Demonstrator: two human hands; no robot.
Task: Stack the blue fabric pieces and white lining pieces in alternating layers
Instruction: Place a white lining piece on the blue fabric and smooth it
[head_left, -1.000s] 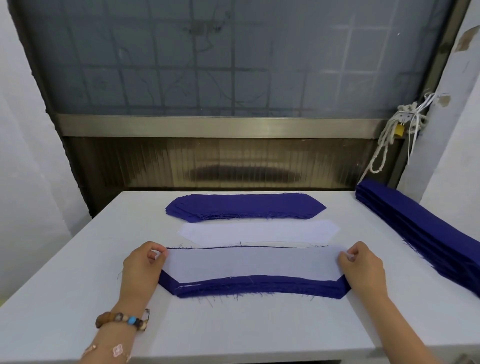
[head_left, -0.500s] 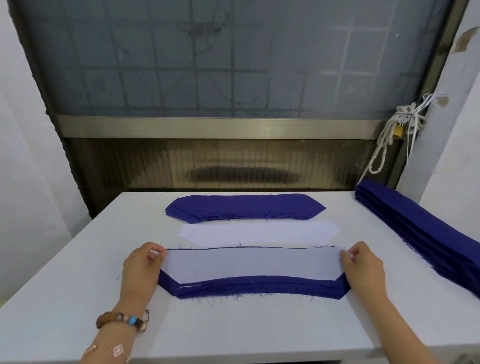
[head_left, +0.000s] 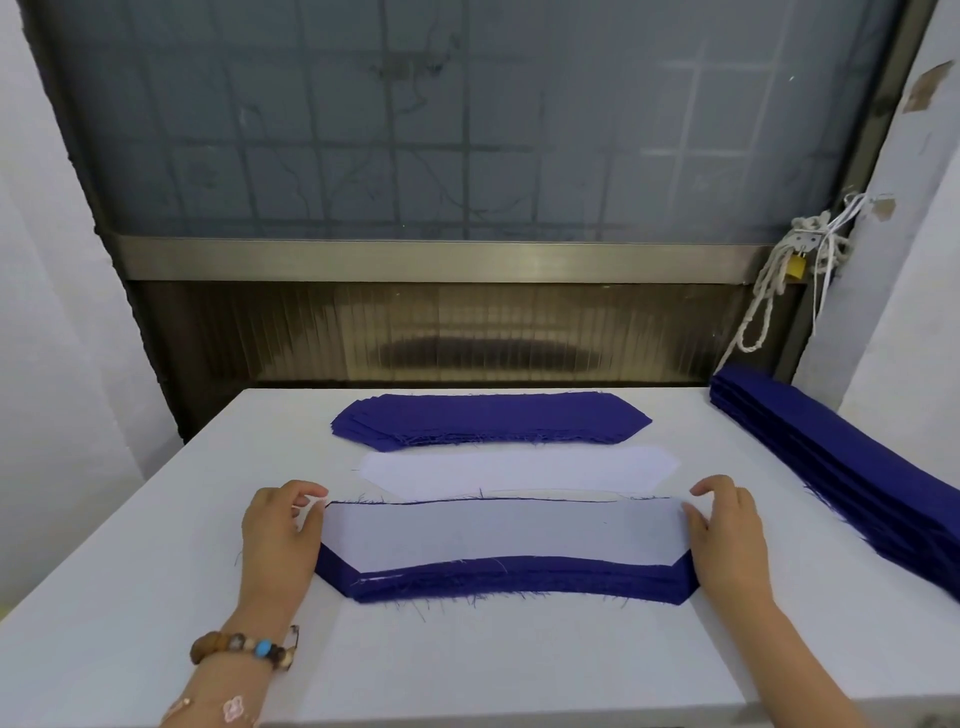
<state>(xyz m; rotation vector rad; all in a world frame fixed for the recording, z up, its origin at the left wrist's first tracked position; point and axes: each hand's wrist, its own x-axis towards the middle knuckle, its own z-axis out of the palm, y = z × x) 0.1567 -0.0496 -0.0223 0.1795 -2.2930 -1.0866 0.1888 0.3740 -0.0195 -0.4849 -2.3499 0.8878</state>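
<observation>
No writing, label, brand, number or sign is legible anywhere; the blue fabric pieces (head_left: 491, 418), white lining pieces (head_left: 519, 470) and table (head_left: 519, 665) show plain surfaces.

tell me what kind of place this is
Probably a garment cutting or sewing workroom: a plain white worktable holds a stack of identically cut dark-blue fabric pieces, flat white lining cut to a matching shape, and a nearer blue stack topped with a white lining piece.
</observation>
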